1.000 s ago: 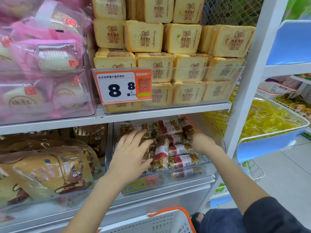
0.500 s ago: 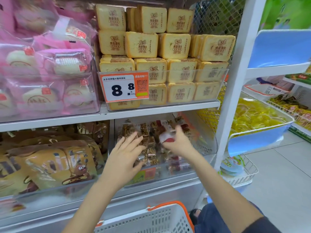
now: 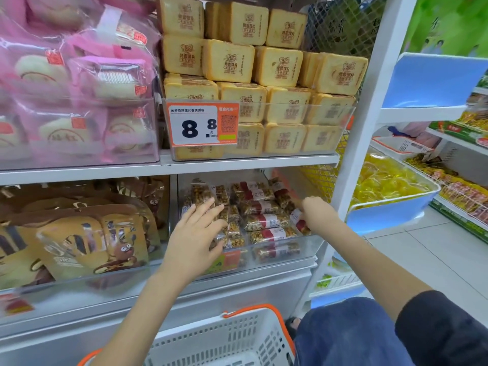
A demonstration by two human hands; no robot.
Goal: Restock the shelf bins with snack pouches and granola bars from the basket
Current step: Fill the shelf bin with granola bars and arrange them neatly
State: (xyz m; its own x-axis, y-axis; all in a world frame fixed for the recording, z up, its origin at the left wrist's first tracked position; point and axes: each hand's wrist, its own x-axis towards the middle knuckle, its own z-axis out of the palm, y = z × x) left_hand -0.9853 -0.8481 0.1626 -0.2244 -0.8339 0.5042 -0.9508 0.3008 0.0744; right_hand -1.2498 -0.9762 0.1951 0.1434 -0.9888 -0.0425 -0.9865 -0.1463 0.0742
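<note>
Granola bars [image 3: 264, 220] in clear wrappers with red and white labels fill a clear bin [image 3: 311, 247] on the lower shelf. My left hand [image 3: 195, 233] lies flat with straight fingers on the bars at the bin's left side. At the bin's right end, my right hand [image 3: 317, 215] curls its fingers round one granola bar [image 3: 299, 222], low among the others. The white basket [image 3: 280, 319] with an orange rim sits below my arms; its inside is mostly out of view. Brown snack pouches [image 3: 92, 239] stand in the bin to the left.
The shelf above carries a bin of yellow toast packs [image 3: 277, 67] with an 8.8 price tag [image 3: 202, 125] and pink cake bags [image 3: 79, 83]. A white upright post [image 3: 364, 114] borders the bin on the right. Blue trays [image 3: 390, 210] of yellow sweets lie beyond it.
My right hand has carried a bar from the middle of the bin to its right end and lowered it. My left hand has stayed flat on the left bars.
</note>
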